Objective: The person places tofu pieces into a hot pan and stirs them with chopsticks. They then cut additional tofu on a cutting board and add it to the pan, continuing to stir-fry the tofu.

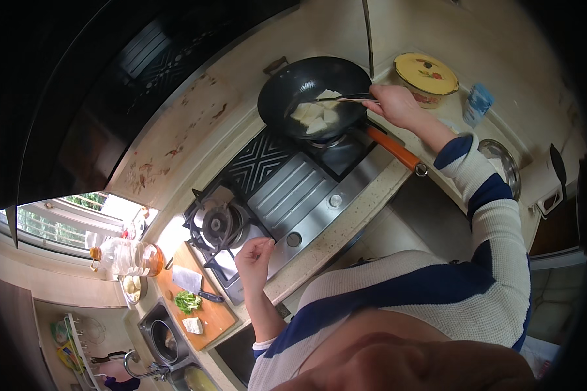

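A thin-handled cooking utensil [354,98] is in the grip of my right hand [395,106]. Its far end reaches into a black wok [286,83], among pale slices of food [309,113] that look like tofu. The wok sits on the right burner of a gas stove [293,195], and its orange handle [394,149] points toward me, below my right forearm. My left hand [254,256] hovers by the stove's front control panel, near a knob [294,239]. Its fingers are curled together and nothing shows in them.
Left of the stove, a wooden cutting board [217,320] holds a cleaver [188,279], chopped greens [188,302] and a white block [192,325]. An oil jug [132,256] and sink [149,317] lie beyond. A lidded yellow pot [425,73], blue packet [478,105] and metal bowl [513,171] stand right.
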Demonstrator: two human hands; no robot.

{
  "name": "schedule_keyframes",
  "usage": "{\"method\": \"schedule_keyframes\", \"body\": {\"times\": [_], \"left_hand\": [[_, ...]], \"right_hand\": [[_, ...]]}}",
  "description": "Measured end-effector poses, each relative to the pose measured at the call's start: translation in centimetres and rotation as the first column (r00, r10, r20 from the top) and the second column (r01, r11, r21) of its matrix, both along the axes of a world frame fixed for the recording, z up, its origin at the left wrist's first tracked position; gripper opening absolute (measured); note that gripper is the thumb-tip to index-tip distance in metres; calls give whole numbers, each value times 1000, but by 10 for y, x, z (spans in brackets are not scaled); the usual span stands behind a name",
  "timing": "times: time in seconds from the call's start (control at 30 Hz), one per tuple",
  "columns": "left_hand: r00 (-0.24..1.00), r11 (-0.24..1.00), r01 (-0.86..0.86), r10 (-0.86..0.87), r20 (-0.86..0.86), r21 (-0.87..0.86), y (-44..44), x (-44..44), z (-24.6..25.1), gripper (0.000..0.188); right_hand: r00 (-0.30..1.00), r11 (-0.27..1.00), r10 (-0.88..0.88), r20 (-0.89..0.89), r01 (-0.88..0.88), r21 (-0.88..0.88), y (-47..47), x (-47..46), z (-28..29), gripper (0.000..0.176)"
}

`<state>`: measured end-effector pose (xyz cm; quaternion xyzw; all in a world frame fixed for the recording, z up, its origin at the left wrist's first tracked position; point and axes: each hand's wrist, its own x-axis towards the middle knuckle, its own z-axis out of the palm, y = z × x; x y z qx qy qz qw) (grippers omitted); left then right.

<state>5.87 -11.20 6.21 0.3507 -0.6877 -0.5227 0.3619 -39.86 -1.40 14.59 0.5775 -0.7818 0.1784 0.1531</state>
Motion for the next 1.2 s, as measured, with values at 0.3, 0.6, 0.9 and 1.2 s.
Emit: {"method": "schedule_keyframes", "body": {"times": [0.3,0.6,0.9,1.2], "left_hand": [[994,994,107,-107,14,16,0,-22,-10,10],[977,982,186,-188,100,30,3,-41,-13,11],[960,963,260,-265,89,66,3,-57,-8,9],[949,949,302,-309,63,95,8,-65,-30,10]], "right_hand": [[995,994,-93,-27,91,-66,5,-7,-10,25],[998,997,22,63,-17,-77,56,0,25,24],[999,993,41,23,-38,-111,55,-9,2,24],[954,967,-209,217,234,-100,65,-31,-9,41]]}}
